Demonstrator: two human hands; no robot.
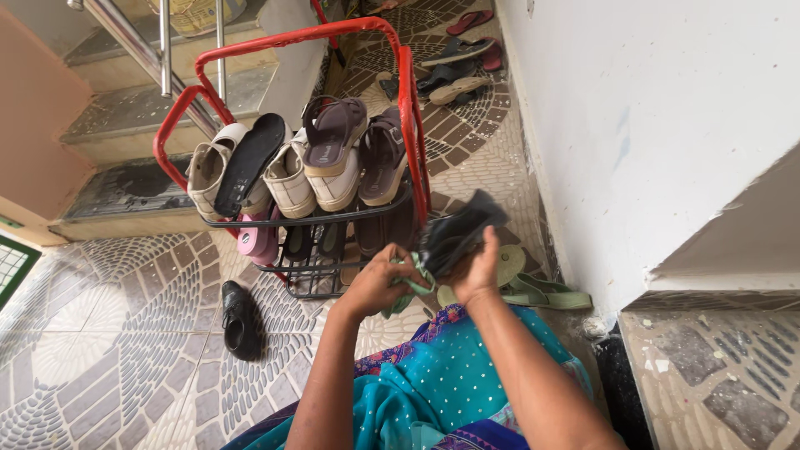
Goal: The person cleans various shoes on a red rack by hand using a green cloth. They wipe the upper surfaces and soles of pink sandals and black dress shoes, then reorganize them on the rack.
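Red metal shoe rack on patterned tile floor, top shelf packed with beige sandals, brown sandals and a black sole; pink footwear on the shelf below. Lone black shoe on floor left of rack. Green slippers against white wall. More sandals beyond the rack. Steps with steel railing upper left.

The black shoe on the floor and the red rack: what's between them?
Only bare patterned floor lies between the black shoe and the red rack, as the head view shows.
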